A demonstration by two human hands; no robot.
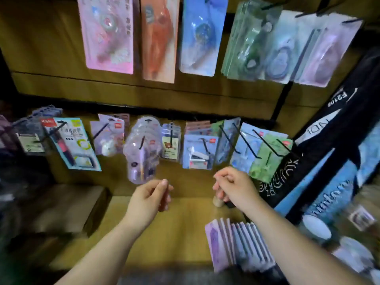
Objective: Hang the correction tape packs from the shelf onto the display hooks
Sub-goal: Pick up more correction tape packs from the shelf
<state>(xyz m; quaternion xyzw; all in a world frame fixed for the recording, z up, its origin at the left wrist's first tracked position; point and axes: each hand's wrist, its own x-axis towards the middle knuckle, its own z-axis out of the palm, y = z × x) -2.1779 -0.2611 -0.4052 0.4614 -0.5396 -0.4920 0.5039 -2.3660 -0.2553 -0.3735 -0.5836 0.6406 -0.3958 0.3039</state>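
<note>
Hovering under black wire display hooks (245,139), left hand (149,197) and right hand (233,187) curl their fingers; blur hides any pinch. Purple-white carded correction tape packs (236,243) stand close by, likely for easy reach.

Left hand (149,199) and right hand (234,187) hover, fingers curled (blurred).

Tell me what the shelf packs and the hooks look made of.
Packs: thin printed card, matte, maybe with clear plastic fronts. Only the stacked flat edges show, and blur hides the rest. Hooks: slim straight black rods, likely coated metal wire.
</note>
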